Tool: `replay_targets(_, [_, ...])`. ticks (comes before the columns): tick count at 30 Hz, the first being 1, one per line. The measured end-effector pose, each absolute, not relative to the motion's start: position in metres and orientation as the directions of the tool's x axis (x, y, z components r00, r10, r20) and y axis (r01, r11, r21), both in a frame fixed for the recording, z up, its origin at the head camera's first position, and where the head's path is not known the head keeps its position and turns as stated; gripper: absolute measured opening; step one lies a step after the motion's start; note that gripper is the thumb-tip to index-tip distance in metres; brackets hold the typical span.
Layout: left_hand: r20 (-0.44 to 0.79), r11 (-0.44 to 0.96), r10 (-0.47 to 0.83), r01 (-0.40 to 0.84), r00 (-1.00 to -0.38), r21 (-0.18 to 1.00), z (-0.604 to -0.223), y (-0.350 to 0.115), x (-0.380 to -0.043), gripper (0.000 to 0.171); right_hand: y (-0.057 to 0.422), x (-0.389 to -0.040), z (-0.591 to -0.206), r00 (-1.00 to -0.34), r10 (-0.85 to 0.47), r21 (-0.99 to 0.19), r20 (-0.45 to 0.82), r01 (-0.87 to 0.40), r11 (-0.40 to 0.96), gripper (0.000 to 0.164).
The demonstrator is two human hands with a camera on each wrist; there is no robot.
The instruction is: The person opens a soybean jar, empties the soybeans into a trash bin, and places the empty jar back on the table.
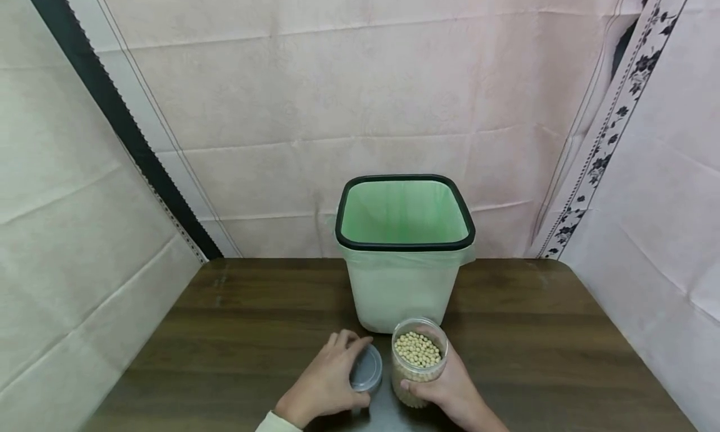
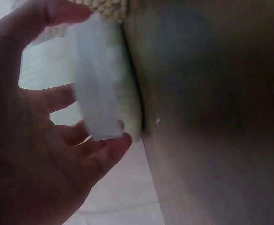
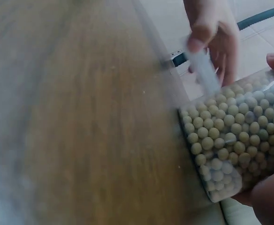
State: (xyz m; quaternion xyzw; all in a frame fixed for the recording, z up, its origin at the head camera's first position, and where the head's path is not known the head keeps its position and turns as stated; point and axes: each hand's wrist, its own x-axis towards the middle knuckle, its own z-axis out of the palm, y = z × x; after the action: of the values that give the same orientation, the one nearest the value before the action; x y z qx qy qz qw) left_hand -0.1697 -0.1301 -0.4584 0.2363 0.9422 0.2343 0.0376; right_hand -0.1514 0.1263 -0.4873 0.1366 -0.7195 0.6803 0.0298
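My left hand [image 1: 332, 377] pinches a round translucent lid [image 1: 366, 368] by its rim, thumb on one side and fingers on the other. In the left wrist view the lid [image 2: 97, 79] appears edge-on and blurred. My right hand [image 1: 450, 388] grips a clear jar [image 1: 416, 385] from its right side. Pale round soybeans [image 1: 417, 349] fill much of the jar, and its mouth is uncovered. The right wrist view shows the soybeans [image 3: 240, 133] through the jar's wall. Lid and jar are close together but apart. Whether the jar touches the table cannot be told.
Just behind the hands stands a pale green bin [image 1: 402, 288] with a black rim, lined with a thin bag. A dark wooden table [image 1: 253, 332] lies beneath. White cloth [image 1: 315, 107] hangs behind and at both sides.
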Motion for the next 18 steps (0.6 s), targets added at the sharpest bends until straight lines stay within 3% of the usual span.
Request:
replay_targets(5, [-0.073, 0.800, 0.466, 0.384, -0.882, 0.462, -0.464, -0.126, -0.169, 0.088, 0.129, -0.148, -0.490, -0.967, -0.115, -0.971, 0.227, -0.234, 0.054, 0.086])
replay_targets(11, [-0.087, 0.784, 0.473, 0.374, -0.877, 0.495, -0.463, -0.131, -0.165, 0.092, 0.132, -0.147, -0.499, -0.955, -0.119, -0.957, 0.272, -0.282, 0.073, 0.092])
replay_targets(14, [-0.018, 0.743, 0.451, 0.364, -0.892, 0.561, -0.454, -0.139, -0.166, 0.084, 0.134, -0.148, -0.501, -0.945, -0.140, -0.949, 0.297, -0.309, 0.070, 0.094])
replay_targets(18, [0.184, 0.643, 0.320, 0.355, -0.930, 0.679, -0.429, -0.155, -0.177, 0.059, 0.135, -0.150, -0.501, -0.938, -0.174, -0.950, 0.301, -0.311, 0.036, 0.093])
